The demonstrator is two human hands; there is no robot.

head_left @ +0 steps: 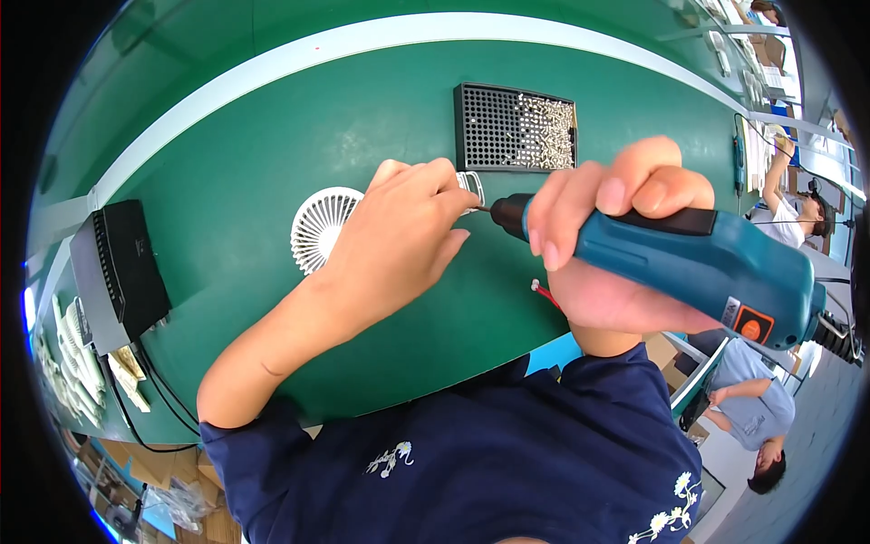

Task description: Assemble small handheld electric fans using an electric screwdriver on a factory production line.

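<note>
My right hand [625,227] is wrapped round a blue and black electric screwdriver [689,263], held tilted, with its bit pointing left. The bit's tip meets the fingertips of my left hand [399,218], at the white end piece [470,189] of what looks like a small handheld fan. My left hand is closed over the middle of this fan and hides it. On the left, the fan's round white slatted grille [324,228] shows from under the hand. Whether a screw sits at the bit cannot be made out.
A black screw tray [494,127] full of holes, with many small screws on its right side, lies beyond my hands on the green table [254,163]. Red wire [546,294] lies by my right wrist. A black power box [131,263] stands left. Other people [752,399] sit at right.
</note>
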